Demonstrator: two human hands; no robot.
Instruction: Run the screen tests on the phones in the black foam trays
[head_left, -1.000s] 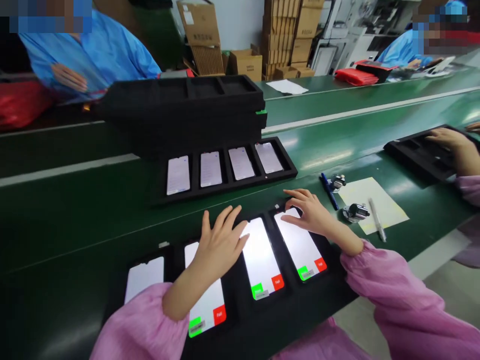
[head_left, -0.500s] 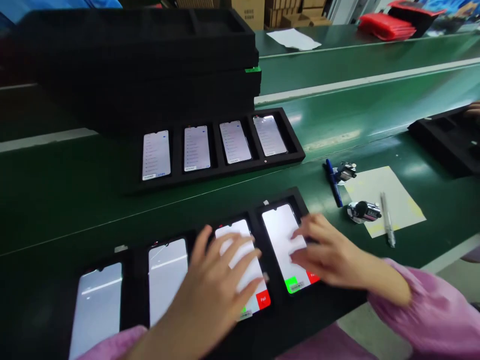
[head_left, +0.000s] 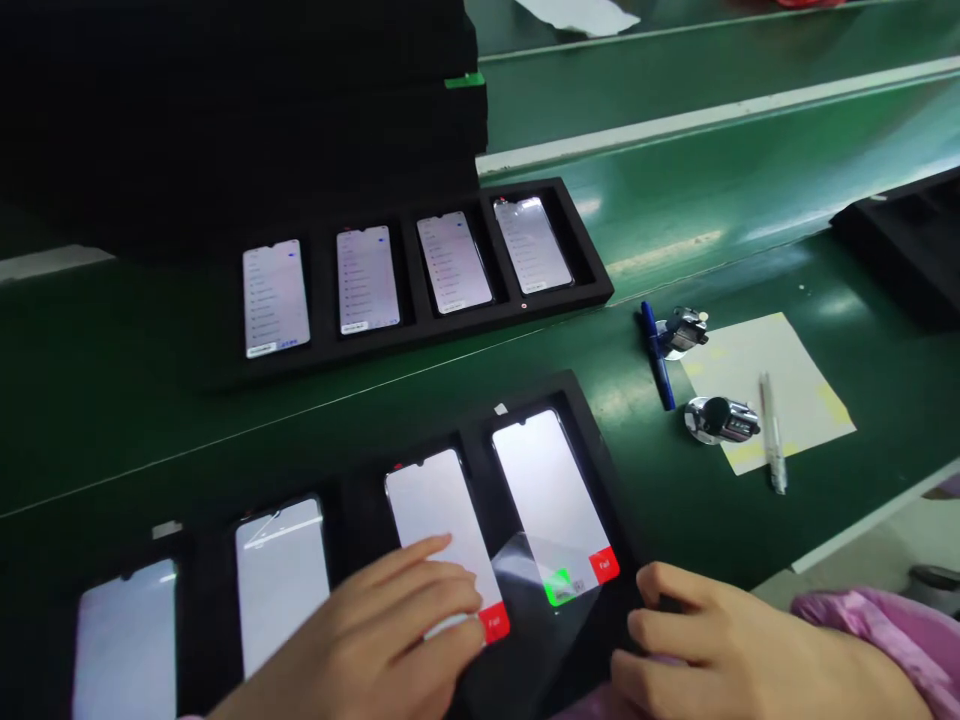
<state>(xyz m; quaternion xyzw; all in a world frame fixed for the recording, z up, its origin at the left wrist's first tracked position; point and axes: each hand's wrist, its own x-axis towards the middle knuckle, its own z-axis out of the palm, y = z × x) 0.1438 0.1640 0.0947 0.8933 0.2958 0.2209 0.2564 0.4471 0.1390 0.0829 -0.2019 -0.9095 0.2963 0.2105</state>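
My left hand point(head_left: 405, 625) is over the lower part of the third phone point(head_left: 431, 500), its thumb and fingers close together. My right hand point(head_left: 712, 640) is at the tray's right edge, fingers curled in. Between the two hands stretches a faint see-through film point(head_left: 521, 560), lying over the lower part of the right-hand phone point(head_left: 551, 480); both hands seem to pinch it, though the fingertips are partly hidden. Both phones have white screens; a red "Fail" box shows on each and a green box on the right-hand one. They lie in a black tray point(head_left: 581, 415) with two more phones point(head_left: 281, 570) at left.
Behind is a second black tray point(head_left: 600, 290) of phones showing lists. A dark stack of trays point(head_left: 300, 100) rises at back left. To the right lie a blue pen point(head_left: 658, 355), two metal counters point(head_left: 724, 420), a paper sheet point(head_left: 802, 390) and a clear pen point(head_left: 774, 435).
My hands have drawn back towards me, the right one leaving the right-hand phone's screen. The see-through film now shows between them. The view has tipped down.
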